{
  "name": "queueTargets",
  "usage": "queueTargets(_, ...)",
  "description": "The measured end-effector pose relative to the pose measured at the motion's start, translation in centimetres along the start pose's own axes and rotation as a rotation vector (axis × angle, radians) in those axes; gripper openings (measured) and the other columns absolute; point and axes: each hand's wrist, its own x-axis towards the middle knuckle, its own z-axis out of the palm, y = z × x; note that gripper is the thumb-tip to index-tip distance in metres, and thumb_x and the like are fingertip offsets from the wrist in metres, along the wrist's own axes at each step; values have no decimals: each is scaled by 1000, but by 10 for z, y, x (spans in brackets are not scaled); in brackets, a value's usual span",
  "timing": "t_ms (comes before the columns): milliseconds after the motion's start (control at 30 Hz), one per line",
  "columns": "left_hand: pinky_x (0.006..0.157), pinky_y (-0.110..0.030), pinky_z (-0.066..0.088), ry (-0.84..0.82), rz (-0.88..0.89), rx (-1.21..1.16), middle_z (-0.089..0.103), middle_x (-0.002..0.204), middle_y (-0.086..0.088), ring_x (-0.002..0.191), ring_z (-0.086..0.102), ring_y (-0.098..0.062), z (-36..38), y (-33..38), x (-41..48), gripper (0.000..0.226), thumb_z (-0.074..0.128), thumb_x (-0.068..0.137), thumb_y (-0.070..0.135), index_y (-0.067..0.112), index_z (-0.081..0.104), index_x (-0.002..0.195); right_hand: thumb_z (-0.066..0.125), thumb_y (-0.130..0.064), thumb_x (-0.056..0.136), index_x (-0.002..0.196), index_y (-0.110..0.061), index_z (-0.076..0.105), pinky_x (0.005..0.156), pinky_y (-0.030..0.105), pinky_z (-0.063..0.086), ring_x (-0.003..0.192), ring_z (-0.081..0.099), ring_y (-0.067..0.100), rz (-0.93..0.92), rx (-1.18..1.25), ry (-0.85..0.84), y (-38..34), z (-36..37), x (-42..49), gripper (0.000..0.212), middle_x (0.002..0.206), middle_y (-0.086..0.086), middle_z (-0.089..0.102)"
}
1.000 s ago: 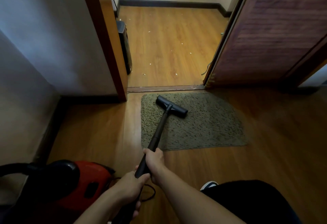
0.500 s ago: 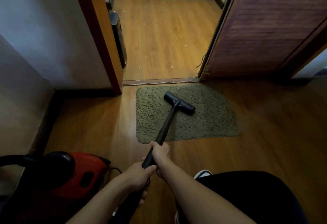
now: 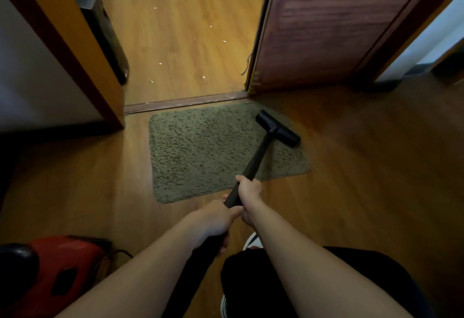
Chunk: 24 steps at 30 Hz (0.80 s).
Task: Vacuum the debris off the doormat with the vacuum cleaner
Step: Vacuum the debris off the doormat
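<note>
A speckled olive doormat (image 3: 206, 152) lies on the wooden floor just before the door sill. The black vacuum wand (image 3: 256, 159) runs from my hands up to its flat black nozzle head (image 3: 277, 128), which rests on the mat's far right corner. My right hand (image 3: 248, 192) grips the wand higher up, over the mat's near edge. My left hand (image 3: 213, 224) grips it just below, closer to my body. The red and black vacuum body (image 3: 52, 267) sits on the floor at the lower left.
An open brown door (image 3: 334, 23) stands at the right of the doorway. The wooden door frame (image 3: 75, 48) and white wall are at the left. Small white scraps (image 3: 203, 77) dot the floor beyond the sill. A dark appliance (image 3: 108, 36) stands inside the doorway.
The nozzle head has slid from the mat's left-centre to its far right corner. Both hands moved right with the wand, and the view shifted so the vacuum body sits lower left.
</note>
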Motion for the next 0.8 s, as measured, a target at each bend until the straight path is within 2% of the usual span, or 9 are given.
queueTargets(100,49,-25,44,-8,-10,-9,49,62,-13,43,47,-21,-2,-1,1,21,46,103,39,25,42,118,65,-34,93,119,-18,47,88,58,61,100,72,43,5,22,2,0,0,0,36,113,18,67)
queueTargets(300,45,-23,43,-39,-35,13,48,61,-12,41,47,-20,-15,-26,-16,34,49,101,42,18,43,125,63,-33,93,119,-19,47,88,57,61,98,72,43,23,-8,-5,14,14,-33,33,111,16,65)
queueTargets(433,44,-24,45,-68,-86,-7,48,58,-9,41,47,-17,-33,-52,-39,41,51,100,43,29,34,134,63,-33,93,120,-19,48,86,57,62,95,73,44,39,12,-42,34,29,-70,34,109,15,66)
queueTargets(500,43,-25,45,-70,-104,1,48,53,-7,38,47,-17,-42,-67,-52,43,52,100,42,25,35,135,62,-36,90,124,-18,49,84,57,63,97,73,44,53,9,-52,44,39,-89,40,113,17,67)
queueTargets(600,42,-24,44,-40,-133,36,49,53,-7,37,48,-17,-54,-86,-76,36,53,100,41,14,45,122,59,-41,85,140,-19,46,86,56,62,101,72,42,53,-39,-56,64,58,-102,60,121,15,66)
queueTargets(700,40,-22,43,48,-108,91,51,49,-5,36,49,-18,-65,-107,-91,36,55,99,42,6,52,96,60,-37,91,145,-18,42,85,54,63,103,72,42,58,-45,-70,74,73,-125,60,126,16,65)
queueTargets(733,41,-22,42,79,-92,152,53,50,-4,36,50,-18,-68,-112,-91,39,57,97,44,6,52,91,61,-34,94,146,-17,41,80,51,64,103,72,41,59,-40,-73,73,74,-137,58,127,16,65)
queueTargets(800,43,-24,42,162,-80,282,59,56,-5,42,53,-18,-76,-126,-96,46,59,94,51,6,56,90,60,-31,100,146,-15,42,60,37,61,104,71,37,58,-60,-115,71,77,-160,52,127,16,65)
